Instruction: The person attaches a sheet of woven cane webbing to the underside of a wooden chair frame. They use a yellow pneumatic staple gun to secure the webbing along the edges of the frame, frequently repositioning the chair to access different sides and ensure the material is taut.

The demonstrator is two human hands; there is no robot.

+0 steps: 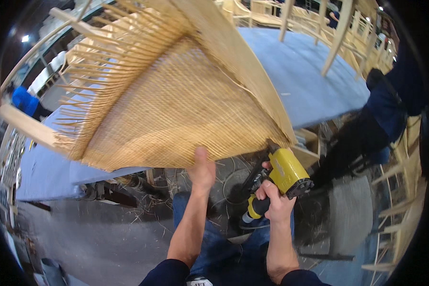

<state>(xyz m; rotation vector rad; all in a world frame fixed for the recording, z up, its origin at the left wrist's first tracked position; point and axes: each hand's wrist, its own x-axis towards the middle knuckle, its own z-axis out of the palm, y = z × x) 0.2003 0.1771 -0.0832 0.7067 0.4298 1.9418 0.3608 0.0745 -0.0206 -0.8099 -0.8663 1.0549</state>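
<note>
A woven cane panel [171, 105] lies across a light wooden chair frame [238, 57], its loose strand ends fanning out past the left side. My left hand [202, 174] grips the panel's near edge, thumb on top and the other fingers hidden underneath. In my right hand [276, 202] is a yellow and black staple gun [288, 171], my fingers wrapped round its handle. The gun's nose meets the panel's right corner beside the wooden rail; whether it presses on the weave, I cannot tell.
The frame rests on a blue-covered table [291, 71], where pale chair legs [341, 38] stand farther back. At the right a person in dark clothes [386, 109] is close by. Cane scraps litter the grey floor [124, 238]. More wooden chair parts [405, 209] stand at far right.
</note>
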